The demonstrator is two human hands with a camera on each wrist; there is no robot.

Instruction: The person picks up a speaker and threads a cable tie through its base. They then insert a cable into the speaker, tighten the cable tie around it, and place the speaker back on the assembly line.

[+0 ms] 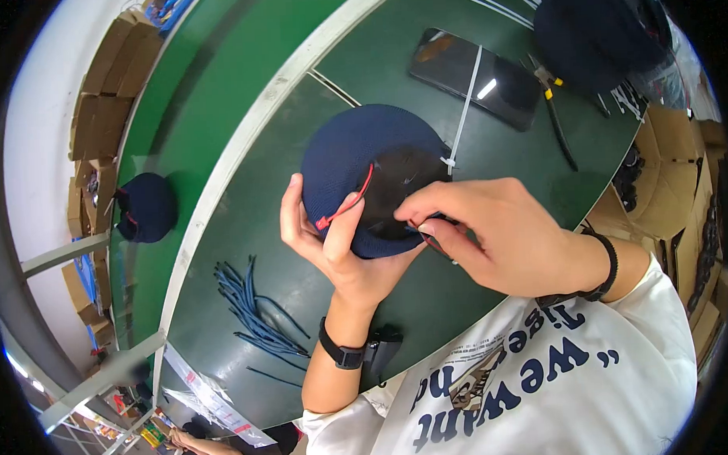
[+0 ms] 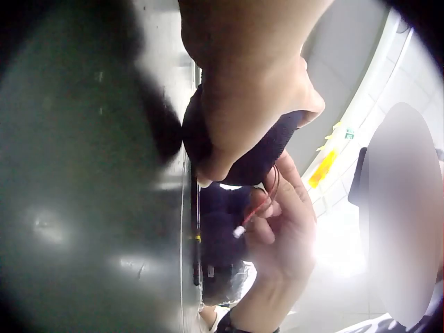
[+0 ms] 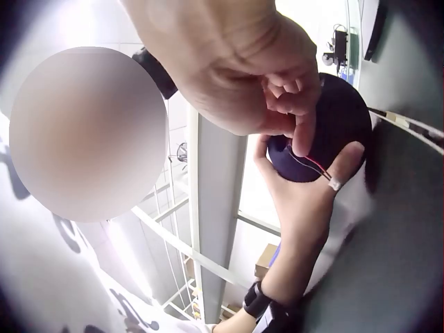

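A round, navy, ribbed-fabric body (image 1: 333,144) with a black recessed face (image 1: 388,186) is held in front of the chest. My left hand (image 1: 345,264) grips it from the side and below, thumb across the front. A red lead (image 1: 369,184) with a small connector (image 1: 324,222) runs from the face over that thumb. My right hand (image 1: 508,230) reaches across the face, thumb and forefinger pinching a thin red-and-black wire (image 1: 433,243) at the lower edge. In the left wrist view this wire ends in a white connector (image 2: 239,231). The right fingertips partly hide the recess.
A dark phone (image 1: 487,75) lies behind, a white cable tie (image 1: 465,104) across it. Yellow-and-black cutters (image 1: 554,108) are farther right, near another dark round body (image 1: 594,31). Blue sleeving pieces (image 1: 259,315) lie at left. Another navy body (image 1: 148,207) sits beyond the white rail (image 1: 225,164).
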